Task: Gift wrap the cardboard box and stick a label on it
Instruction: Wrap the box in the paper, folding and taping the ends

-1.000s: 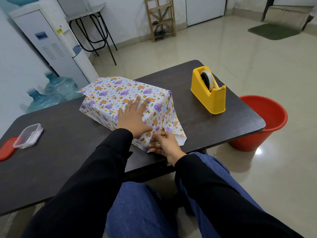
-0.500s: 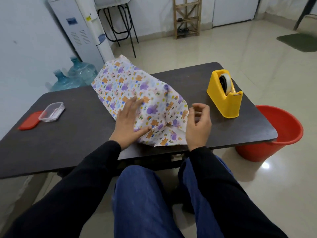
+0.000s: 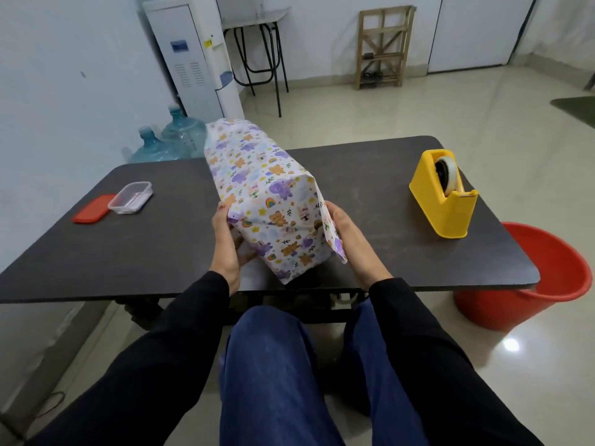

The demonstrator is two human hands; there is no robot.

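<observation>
while tight in left hand [image 3: 227, 243] and right hand [image 3: 351, 243] fingers [image 3: 335, 217], wrapped box [image 3: 267, 194] between tub [image 3: 130, 197] and tape dispenser [image 3: 441, 204]

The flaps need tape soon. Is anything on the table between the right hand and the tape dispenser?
Nothing visible: only bare table lies between the right hand holding the wrapped box and the yellow tape dispenser.

Wrapped box [image 3: 267, 201] upended; left hand [image 3: 227, 249], right hand [image 3: 351, 243] now clasp its sides.

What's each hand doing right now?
Left hand: grips the wrapped box on its left side.
Right hand: against the right paper flap; fingers hidden, cannot tell.
</observation>
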